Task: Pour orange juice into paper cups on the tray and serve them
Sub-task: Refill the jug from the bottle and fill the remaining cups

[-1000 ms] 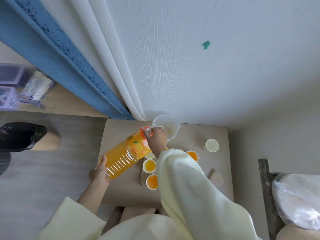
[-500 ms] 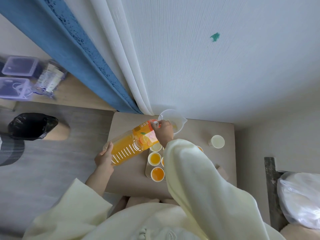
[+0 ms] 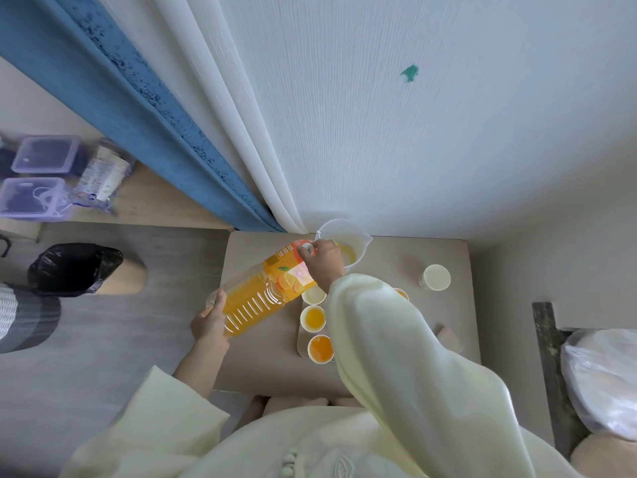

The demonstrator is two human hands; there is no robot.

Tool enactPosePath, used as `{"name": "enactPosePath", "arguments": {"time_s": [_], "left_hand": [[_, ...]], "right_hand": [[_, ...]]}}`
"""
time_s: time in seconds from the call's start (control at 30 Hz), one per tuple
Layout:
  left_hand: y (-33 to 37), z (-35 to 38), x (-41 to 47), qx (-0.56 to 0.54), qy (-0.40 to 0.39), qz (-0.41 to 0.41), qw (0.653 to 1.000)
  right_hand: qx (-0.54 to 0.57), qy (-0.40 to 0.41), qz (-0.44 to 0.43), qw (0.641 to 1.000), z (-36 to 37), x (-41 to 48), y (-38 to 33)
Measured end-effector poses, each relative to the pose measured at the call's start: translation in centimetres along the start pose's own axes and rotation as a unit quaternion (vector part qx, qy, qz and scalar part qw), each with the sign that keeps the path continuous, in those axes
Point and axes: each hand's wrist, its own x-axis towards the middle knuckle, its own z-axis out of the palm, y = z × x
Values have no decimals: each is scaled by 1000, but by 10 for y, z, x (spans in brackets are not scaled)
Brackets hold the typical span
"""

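Note:
A big clear bottle of orange juice (image 3: 256,298) lies tilted over the small beige table (image 3: 396,267), neck toward a clear plastic jug (image 3: 355,238) at the table's far edge. My left hand (image 3: 210,320) grips the bottle's base. My right hand (image 3: 324,258) grips its neck at the orange label, next to the jug's rim. Juice pools in the jug's bottom. Below the bottle, paper cups stand on a tray (image 3: 300,339): two hold juice (image 3: 313,318) (image 3: 320,348), one (image 3: 313,294) looks pale inside. My right sleeve hides the tray's right side.
A lone paper cup (image 3: 436,277) stands at the table's right. White and blue curtains (image 3: 193,108) hang behind the table. A bin with a black bag (image 3: 74,267) sits on the floor at the left, lidded plastic boxes (image 3: 38,181) beyond it.
The bottle's base has risen and its neck has come up to the jug's rim. Both hands keep their grip. The camera has shifted slightly.

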Motion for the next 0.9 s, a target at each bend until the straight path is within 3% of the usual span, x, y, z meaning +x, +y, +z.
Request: {"name": "enactPosePath", "arguments": {"time_s": [0.9], "left_hand": [[-2, -2, 15, 4, 11, 44, 999]], "right_hand": [[-3, -10, -13, 1000, -3, -4, 4]]}}
